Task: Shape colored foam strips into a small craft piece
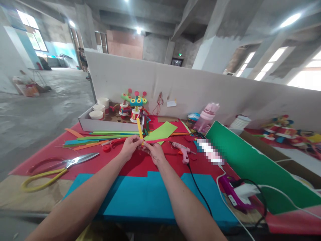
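My left hand (pixel 130 146) pinches a yellow paper strip (pixel 139 128) that stands upright above the table. Close beside it, my right hand (pixel 154 151) is closed at the end of a pink-red paper strip (pixel 160 140), which points off to the right. The two strips meet at a corner between my fingertips; how they join there is hidden. Just behind my hands lies a light green paper sheet (pixel 164 130). A pink glue gun (pixel 184 151) rests to the right of my right hand. Large scissors (pixel 66 164) with red and yellow handles lie open on the left.
Green, blue and orange paper strips (pixel 85 140) lie left of my hands. Behind, a white box (pixel 110 126) holds cups and paper figures. A pink bottle (pixel 207 115), a green panel (pixel 250 167) and a purple power strip (pixel 232 192) with cords stand on the right. Blue paper (pixel 130 194) covers the front edge.
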Demonstrator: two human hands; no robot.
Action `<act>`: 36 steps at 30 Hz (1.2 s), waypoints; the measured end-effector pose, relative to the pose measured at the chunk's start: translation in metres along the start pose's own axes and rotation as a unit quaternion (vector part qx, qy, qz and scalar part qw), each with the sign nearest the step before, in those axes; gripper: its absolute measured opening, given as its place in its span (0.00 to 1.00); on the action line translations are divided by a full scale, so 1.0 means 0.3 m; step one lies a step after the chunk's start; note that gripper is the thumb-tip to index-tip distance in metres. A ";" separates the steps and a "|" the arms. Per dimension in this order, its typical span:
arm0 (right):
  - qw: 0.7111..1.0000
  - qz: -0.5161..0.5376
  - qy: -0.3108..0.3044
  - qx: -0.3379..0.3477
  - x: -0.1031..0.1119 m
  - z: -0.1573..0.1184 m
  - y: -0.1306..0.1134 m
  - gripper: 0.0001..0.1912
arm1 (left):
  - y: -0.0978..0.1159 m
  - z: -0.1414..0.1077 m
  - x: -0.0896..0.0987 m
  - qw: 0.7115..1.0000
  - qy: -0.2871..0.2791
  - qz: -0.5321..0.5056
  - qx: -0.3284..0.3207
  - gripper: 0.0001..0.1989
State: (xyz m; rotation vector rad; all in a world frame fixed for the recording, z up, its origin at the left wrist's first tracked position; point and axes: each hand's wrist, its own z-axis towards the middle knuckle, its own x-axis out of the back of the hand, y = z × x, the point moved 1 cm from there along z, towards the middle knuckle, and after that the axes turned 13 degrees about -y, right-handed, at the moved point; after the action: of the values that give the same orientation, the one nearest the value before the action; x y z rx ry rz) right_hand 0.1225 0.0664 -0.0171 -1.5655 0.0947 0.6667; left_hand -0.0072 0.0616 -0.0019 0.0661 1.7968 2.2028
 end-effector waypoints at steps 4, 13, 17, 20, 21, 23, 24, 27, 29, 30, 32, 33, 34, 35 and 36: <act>0.999 0.026 0.038 0.026 -0.001 0.001 -0.007 0.15 | 0.005 -0.002 -0.004 0.999 -0.047 -0.001 0.029 0.17; 0.997 0.037 0.058 0.045 -0.010 -0.006 -0.012 0.16 | 0.010 -0.006 -0.007 0.997 -0.035 0.059 0.024 0.14; 0.997 0.035 0.053 0.045 -0.010 -0.007 -0.006 0.16 | 0.003 -0.004 -0.004 0.998 -0.017 0.059 0.023 0.13; 0.998 0.020 0.043 0.040 -0.007 -0.003 -0.003 0.17 | -0.003 -0.002 0.000 0.999 -0.006 0.039 0.036 0.13; 0.998 0.011 0.039 0.040 -0.006 -0.002 -0.002 0.16 | -0.004 -0.002 0.001 0.999 -0.004 0.033 0.038 0.13; 0.998 -0.007 0.035 0.045 -0.004 0.001 -0.003 0.16 | -0.005 -0.002 0.002 0.999 -0.006 0.016 0.042 0.13; 0.998 -0.012 0.037 0.049 -0.004 0.003 -0.003 0.15 | -0.005 -0.002 0.002 0.999 -0.010 0.005 0.044 0.13; 0.997 -0.007 0.052 0.060 -0.005 0.005 -0.003 0.14 | -0.006 -0.003 -0.003 0.998 -0.022 -0.033 0.050 0.15; 0.996 -0.001 0.058 0.061 -0.007 0.006 -0.001 0.13 | -0.008 -0.004 -0.006 0.998 -0.020 -0.042 0.051 0.15; 0.996 -0.001 0.058 0.060 -0.009 0.006 0.000 0.13 | -0.009 -0.004 -0.008 0.998 -0.017 -0.042 0.050 0.15; 0.996 -0.006 0.059 0.061 -0.011 0.004 0.001 0.12 | -0.012 -0.003 -0.008 0.998 -0.010 -0.035 0.046 0.14; 0.996 -0.009 0.057 0.061 -0.013 0.004 0.001 0.12 | -0.013 -0.002 -0.007 0.999 -0.004 -0.031 0.044 0.14; 0.997 -0.011 0.051 0.062 -0.014 0.003 0.000 0.11 | -0.014 -0.001 -0.006 0.999 0.003 -0.029 0.043 0.14; 0.997 -0.009 0.041 0.061 -0.014 0.003 -0.002 0.11 | -0.014 0.000 -0.004 0.999 0.011 -0.028 0.043 0.13; 0.998 -0.001 0.030 0.058 -0.014 0.004 -0.004 0.10 | -0.014 0.001 -0.002 0.998 0.019 -0.030 0.042 0.13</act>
State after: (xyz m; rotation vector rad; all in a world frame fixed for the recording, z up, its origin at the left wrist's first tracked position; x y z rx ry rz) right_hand 0.1193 0.0663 -0.0142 -1.4741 0.1738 0.6026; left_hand -0.0058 0.0625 -0.0056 -0.0132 1.8871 2.1000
